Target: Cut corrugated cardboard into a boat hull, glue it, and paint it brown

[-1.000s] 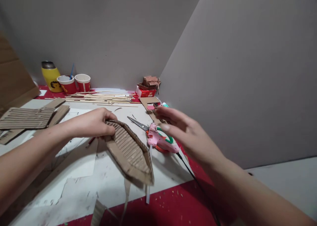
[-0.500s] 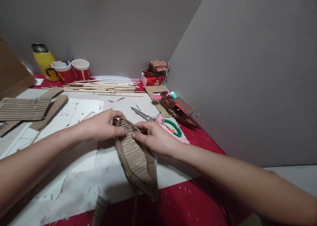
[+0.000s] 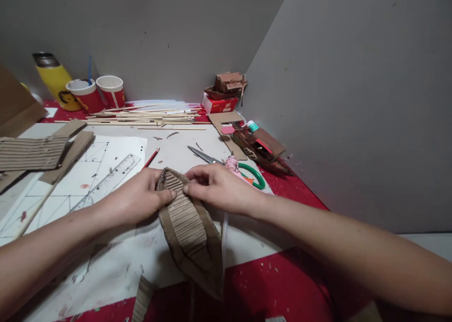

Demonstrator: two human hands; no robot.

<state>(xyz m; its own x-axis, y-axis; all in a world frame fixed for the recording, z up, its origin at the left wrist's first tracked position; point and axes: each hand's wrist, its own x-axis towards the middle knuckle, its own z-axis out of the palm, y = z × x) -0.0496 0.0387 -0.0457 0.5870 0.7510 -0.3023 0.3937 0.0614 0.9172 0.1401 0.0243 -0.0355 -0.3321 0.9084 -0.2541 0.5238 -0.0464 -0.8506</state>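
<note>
A cardboard boat hull [image 3: 190, 232], pointed at both ends and lined with a ribbed corrugated strip, is held above the table. My left hand [image 3: 146, 197] grips its far end from the left, thumb inside on the ribbed strip and fingers hidden behind the wall. From the right, my right hand [image 3: 217, 188] pinches the opposite wall, its thumb also on the inside. Just beyond my right hand lie scissors [image 3: 261, 173] with green handles and a pink glue gun [image 3: 233, 164], partly covered by the hand.
Cardboard pieces [image 3: 31, 152], a clear ruler [image 3: 116, 173] and a red pencil [image 3: 151, 158] lie on the left over drawn paper. Wooden sticks [image 3: 141, 117], two paper cups [image 3: 111, 91] and a yellow bottle [image 3: 56, 84] line the back. A brown model boat [image 3: 261, 148] sits right.
My left hand has shifted left and lower along the hull's wall. The hull has turned so its inside faces me more. Ruler and pencil show more now.
</note>
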